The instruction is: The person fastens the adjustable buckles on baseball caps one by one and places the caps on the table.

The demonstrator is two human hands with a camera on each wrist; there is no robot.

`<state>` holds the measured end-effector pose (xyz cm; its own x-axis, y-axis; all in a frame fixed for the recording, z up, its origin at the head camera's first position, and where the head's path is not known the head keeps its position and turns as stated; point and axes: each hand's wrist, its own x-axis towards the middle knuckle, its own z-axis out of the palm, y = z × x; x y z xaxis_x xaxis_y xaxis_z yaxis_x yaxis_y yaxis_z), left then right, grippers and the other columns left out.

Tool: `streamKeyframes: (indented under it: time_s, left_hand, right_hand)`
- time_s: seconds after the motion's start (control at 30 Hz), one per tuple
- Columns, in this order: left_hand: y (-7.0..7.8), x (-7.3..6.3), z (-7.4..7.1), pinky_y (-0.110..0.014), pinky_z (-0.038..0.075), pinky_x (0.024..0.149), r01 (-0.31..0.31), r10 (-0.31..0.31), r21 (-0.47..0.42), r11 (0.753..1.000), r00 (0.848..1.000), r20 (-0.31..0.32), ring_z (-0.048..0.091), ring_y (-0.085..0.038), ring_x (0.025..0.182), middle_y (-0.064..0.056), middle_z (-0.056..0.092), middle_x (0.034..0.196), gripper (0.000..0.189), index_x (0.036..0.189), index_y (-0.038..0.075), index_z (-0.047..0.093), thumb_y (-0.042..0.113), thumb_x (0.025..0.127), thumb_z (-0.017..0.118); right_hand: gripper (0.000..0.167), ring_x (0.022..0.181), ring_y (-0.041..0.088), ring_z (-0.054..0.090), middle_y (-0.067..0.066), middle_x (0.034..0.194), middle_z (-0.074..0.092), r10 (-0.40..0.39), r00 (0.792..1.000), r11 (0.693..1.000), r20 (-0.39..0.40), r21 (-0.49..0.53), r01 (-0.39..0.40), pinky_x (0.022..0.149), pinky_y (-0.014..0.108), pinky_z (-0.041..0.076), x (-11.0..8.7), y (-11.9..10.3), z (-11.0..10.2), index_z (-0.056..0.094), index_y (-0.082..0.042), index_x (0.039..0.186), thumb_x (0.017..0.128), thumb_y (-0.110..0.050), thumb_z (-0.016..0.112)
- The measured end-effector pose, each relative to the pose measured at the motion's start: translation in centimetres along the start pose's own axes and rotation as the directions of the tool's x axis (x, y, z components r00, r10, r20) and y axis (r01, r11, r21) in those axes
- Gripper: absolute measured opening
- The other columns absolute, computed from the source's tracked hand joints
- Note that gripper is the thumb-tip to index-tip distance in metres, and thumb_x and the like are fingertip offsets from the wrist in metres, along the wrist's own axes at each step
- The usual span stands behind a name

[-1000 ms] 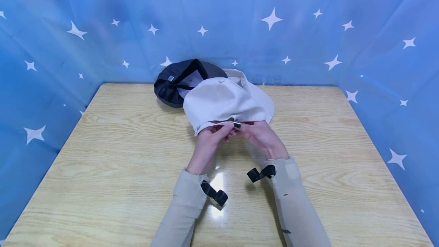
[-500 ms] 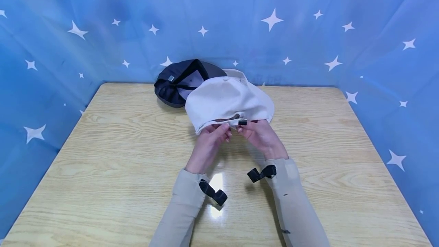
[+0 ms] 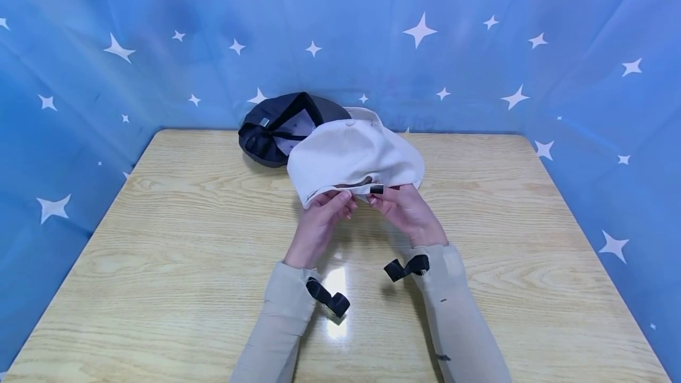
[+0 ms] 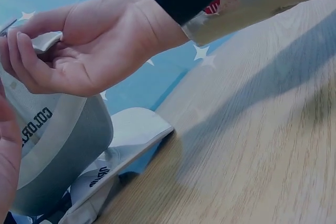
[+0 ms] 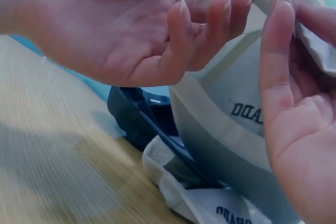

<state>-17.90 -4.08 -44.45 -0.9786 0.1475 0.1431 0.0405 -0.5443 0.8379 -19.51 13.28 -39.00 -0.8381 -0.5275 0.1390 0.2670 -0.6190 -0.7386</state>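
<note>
A white cap (image 3: 351,146) is held up toward the back of the table, its rear opening and strap facing me. My left hand (image 3: 321,217) pinches the strap at its left part between thumb and fingers. At the strap's right part, beside a dark shiny buckle (image 3: 376,188), my right hand (image 3: 412,211) pinches the band. The left wrist view shows the right hand's fingers (image 4: 31,61) curled round a white strap piece. Dark lettering (image 5: 247,111) shows on the held cap in the right wrist view.
Behind the held cap lies a second white cap (image 3: 364,113), partly hidden. A dark navy cap (image 3: 266,135) rests upturned at the back left. The wooden table (image 3: 159,241) ends at a blue curtain (image 3: 340,75) with white stars. Black straps with small devices sit on both forearms.
The buckle has shifted right and slightly up along the strap, baring more white strap between my hands. In the last half second, both hands and the cap have barely moved.
</note>
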Motion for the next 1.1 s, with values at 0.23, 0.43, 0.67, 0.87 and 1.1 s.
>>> streamKeyframes:
  time_s: [0.23,0.43,0.67,0.87,1.1]
  left_hand:
    - [1.7,-0.6,1.6,-0.025,0.043,0.063,-0.034,0.035,0.023,0.999,0.999,-0.031,0.054,-0.015,0.07,-0.004,0.062,0.075,0.028,0.089,0.001,0.063,0.027,0.078,0.069]
    - [1.7,-0.4,1.4,-0.028,0.044,0.062,-0.027,0.033,0.079,0.996,0.996,-0.077,0.056,-0.017,0.071,-0.006,0.061,0.077,0.028,0.092,0.001,0.063,0.026,0.08,0.067]
    - [-2.3,1.3,-1.6,-0.032,0.046,0.064,0.006,0.006,0.128,0.992,0.995,-0.096,0.057,-0.023,0.076,-0.012,0.062,0.084,0.028,0.098,0.002,0.062,0.025,0.082,0.066]
    - [0.0,0.4,0.1,-0.03,0.045,0.062,0.006,0.011,0.194,0.981,0.996,-0.087,0.056,-0.023,0.075,-0.014,0.061,0.085,0.031,0.098,0.002,0.06,0.028,0.082,0.064]
    - [1.7,-0.2,1.5,-0.026,0.043,0.06,-0.027,0.038,0.18,0.983,0.998,-0.058,0.054,-0.02,0.071,-0.015,0.06,0.08,0.031,0.094,0.002,0.062,0.029,0.079,0.067]
  right_hand:
    - [0.015,0.073,0.017,0.059,0.011,0.091,0.061,0.015,0.999,0.999,0.044,-0.041,-0.013,0.068,0.024,0.049,0.0,0.1,-0.1,0.056,0.0,0.096,0.083,0.007,0.056]
    - [0.013,0.072,0.018,0.06,0.011,0.09,0.061,0.019,0.997,0.999,0.07,-0.047,-0.016,0.067,0.024,0.049,0.0,0.2,-0.2,0.057,0.0,0.094,0.084,0.007,0.055]
    - [0.012,0.075,0.018,0.06,0.012,0.092,0.062,0.014,0.995,0.999,0.095,-0.051,-0.009,0.069,0.025,0.049,0.1,0.3,-0.4,0.059,0.0,0.095,0.083,0.002,0.059]
    - [0.013,0.076,0.019,0.059,0.013,0.094,0.061,0.023,0.995,0.998,0.094,-0.064,-0.017,0.071,0.026,0.049,0.2,0.3,-0.5,0.061,0.001,0.097,0.084,0.002,0.057]
    - [0.013,0.077,0.019,0.059,0.013,0.094,0.061,0.029,0.997,0.998,0.078,-0.057,-0.024,0.071,0.026,0.049,0.2,0.3,-0.6,0.061,0.002,0.096,0.084,0.003,0.057]
